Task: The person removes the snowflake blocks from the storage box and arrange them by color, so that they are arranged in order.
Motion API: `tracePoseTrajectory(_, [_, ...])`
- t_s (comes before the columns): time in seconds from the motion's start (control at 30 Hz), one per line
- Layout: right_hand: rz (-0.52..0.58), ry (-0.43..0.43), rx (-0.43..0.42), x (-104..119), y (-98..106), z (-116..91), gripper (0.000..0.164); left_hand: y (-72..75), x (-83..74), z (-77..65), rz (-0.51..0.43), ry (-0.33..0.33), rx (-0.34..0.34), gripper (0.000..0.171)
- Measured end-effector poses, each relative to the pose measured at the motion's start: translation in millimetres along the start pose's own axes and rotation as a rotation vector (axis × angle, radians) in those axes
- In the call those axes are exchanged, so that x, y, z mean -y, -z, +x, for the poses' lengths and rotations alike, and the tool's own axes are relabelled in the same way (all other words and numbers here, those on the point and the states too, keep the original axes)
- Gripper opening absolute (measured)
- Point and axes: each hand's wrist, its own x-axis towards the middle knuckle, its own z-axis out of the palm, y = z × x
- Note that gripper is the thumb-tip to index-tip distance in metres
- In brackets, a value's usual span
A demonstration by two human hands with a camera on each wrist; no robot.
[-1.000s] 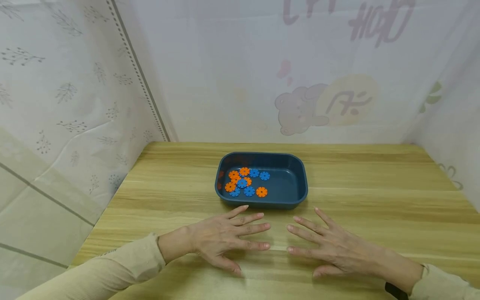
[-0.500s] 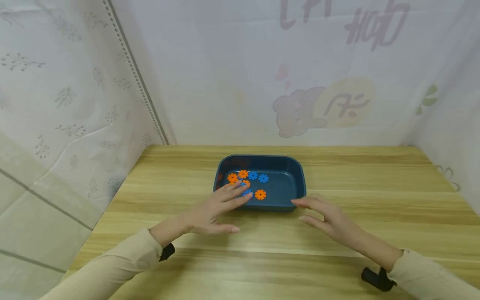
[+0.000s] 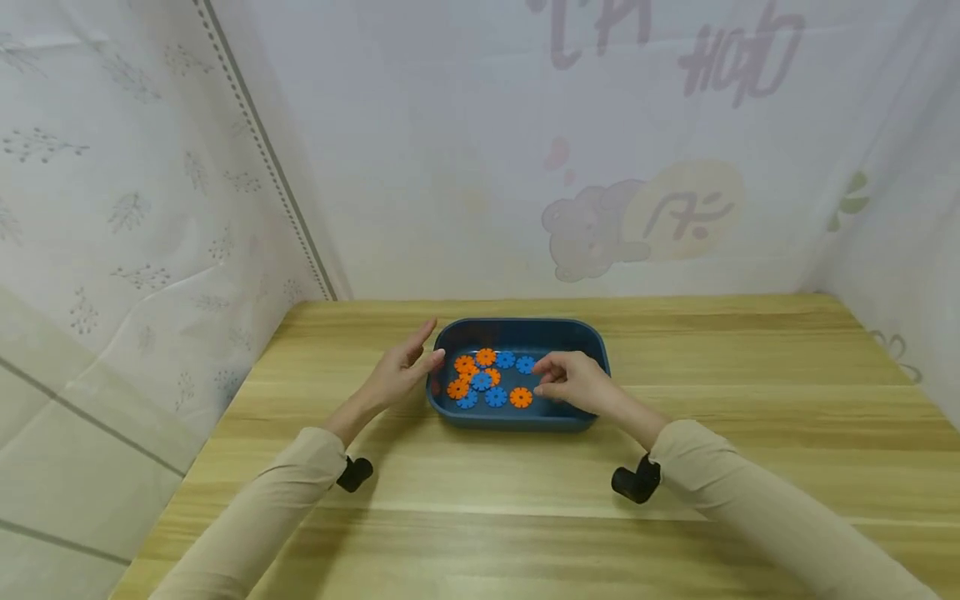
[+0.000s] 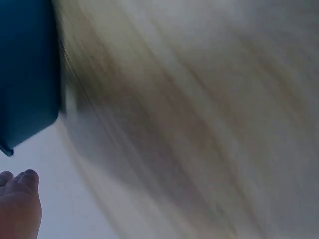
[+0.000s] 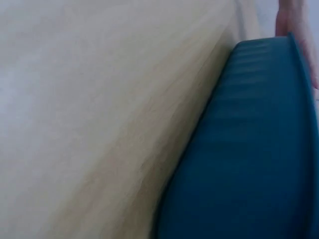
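Observation:
A dark blue plastic bin (image 3: 517,424) holds several flat notched discs, orange and blue, mostly in its left half. At the bin's left rim is my left hand (image 3: 397,372), fingers extended and thumb near the edge; contact is unclear. My right hand (image 3: 576,382) reaches over the bin's right half with fingers bent and a gap between thumb and fingertips. Its fingertips are close to a blue disc (image 3: 524,365) and an orange disc (image 3: 521,397). In the left wrist view, the bin's wall (image 4: 27,74) appears beside part of the left hand (image 4: 20,206).
The bin stands on a wood-grain table (image 3: 480,508) with a patterned cloth (image 3: 420,167) hanging behind and at the sides. Black wrist-worn cameras show below both sleeves. In the right wrist view, the bin's outer wall (image 5: 239,144) fills the right side.
Both hands have moved up from the table in front to the bin. The left has shifted to its left rim, off the discs; the right has moved left over the inside, fingers bending.

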Motion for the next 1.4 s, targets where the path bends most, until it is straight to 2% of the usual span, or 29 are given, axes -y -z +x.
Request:
tracePoseTrajectory(0.13, [0.011,-0.085,0.041,-3,-9,13,0.027,-4.0,7.4,3.0,-0.095,0.053,-0.025,0.059])
tracePoseTrajectory(0.3, [-0.069,-0.103,0.069,-2,-17,21,0.026,-10.0,11.3,5.5,-0.172,0.071,-0.036,0.058])
tracePoseTrajectory(0.63, [-0.284,-0.063,0.036,-2,-29,29,0.024,-18.8,15.0,5.8,-0.194,0.094,-0.048,0.055])
tracePoseTrajectory(0.8, [-0.322,-0.071,0.037,1,-30,31,0.023,-19.6,15.2,5.2,-0.185,0.108,-0.058,0.054])
tracePoseTrajectory(1.13, [-0.278,-0.083,0.022,2,-30,32,0.023,-18.8,15.2,3.6,-0.19,0.135,-0.062,0.054])
tracePoseTrajectory(1.27, [-0.196,-0.081,0.012,1,-25,28,0.018,-19.0,15.3,4.1,-0.197,0.136,-0.057,0.053])
tracePoseTrajectory(1.4, [-0.097,-0.067,-0.021,1,-11,19,0.014,-19.5,13.9,4.9,-0.202,0.146,-0.058,0.054])
